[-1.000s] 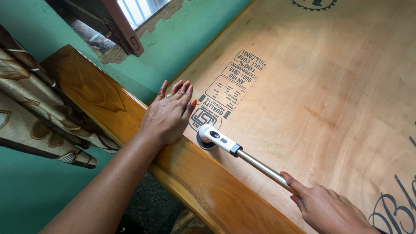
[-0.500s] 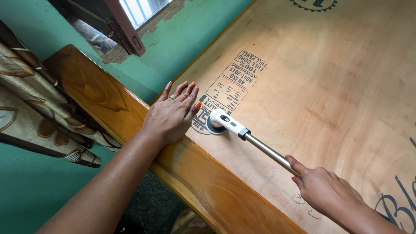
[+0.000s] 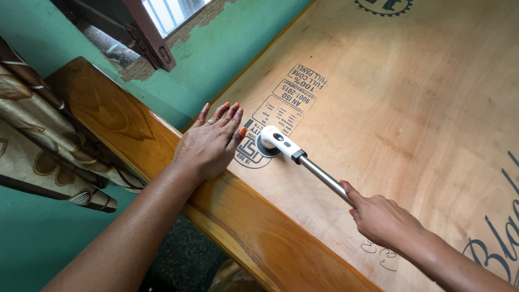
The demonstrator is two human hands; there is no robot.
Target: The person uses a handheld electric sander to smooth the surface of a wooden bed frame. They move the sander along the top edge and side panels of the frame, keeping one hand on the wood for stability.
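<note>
Plywood panel (image 3: 411, 108) bears the scrubber (image 3: 273, 141), head flat on its stamped corner, while the right hand (image 3: 381, 219) wraps the metal pole to steer it from afar and the left hand (image 3: 208, 145), fingers together, rests open-palmed on the varnished rail (image 3: 135, 127), apparently as a brace.

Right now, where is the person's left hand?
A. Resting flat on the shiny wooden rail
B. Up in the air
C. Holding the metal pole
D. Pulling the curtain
A: the left hand lies flat, fingers spread, on the shiny wooden rail, while the right hand holds the metal pole.
</note>
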